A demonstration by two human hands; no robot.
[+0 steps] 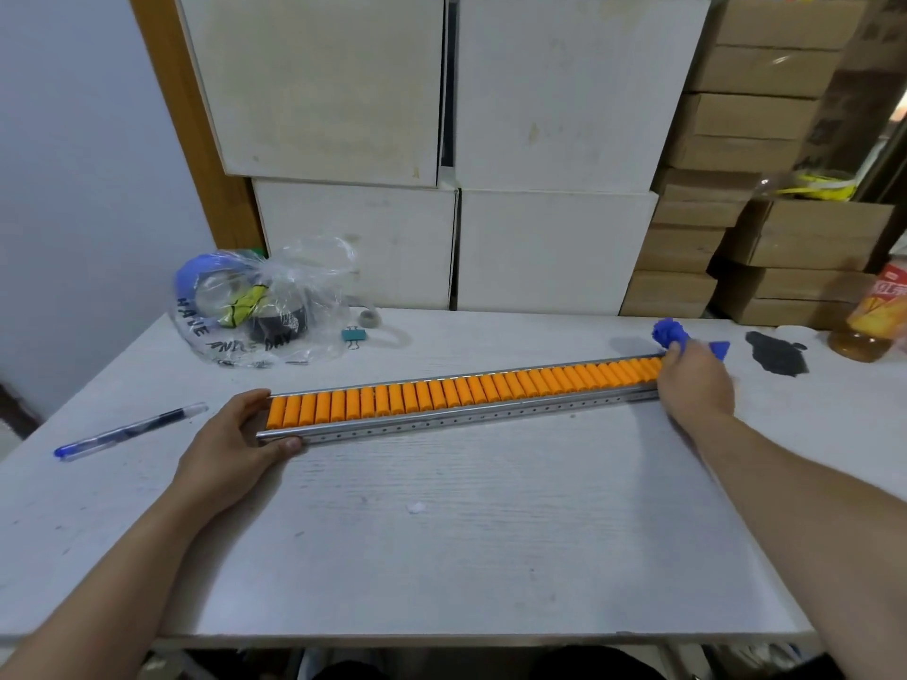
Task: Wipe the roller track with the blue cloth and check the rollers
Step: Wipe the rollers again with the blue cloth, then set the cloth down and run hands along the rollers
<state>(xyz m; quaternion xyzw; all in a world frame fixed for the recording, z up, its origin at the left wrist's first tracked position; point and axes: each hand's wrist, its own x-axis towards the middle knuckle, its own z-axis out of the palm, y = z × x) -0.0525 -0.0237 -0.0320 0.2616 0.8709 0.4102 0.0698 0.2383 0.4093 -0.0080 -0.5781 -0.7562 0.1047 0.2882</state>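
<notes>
Both hands busy: left hand gripping near end of roller track, lying across white table; right hand pressing bunched blue cloth at far end.

Long metal roller track of orange rollers; bunched blue cloth at its right end.

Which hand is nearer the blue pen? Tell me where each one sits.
Left. The left hand grips the roller track's near end, just right of the blue pen. The right hand holds the blue cloth at the far end.
</notes>
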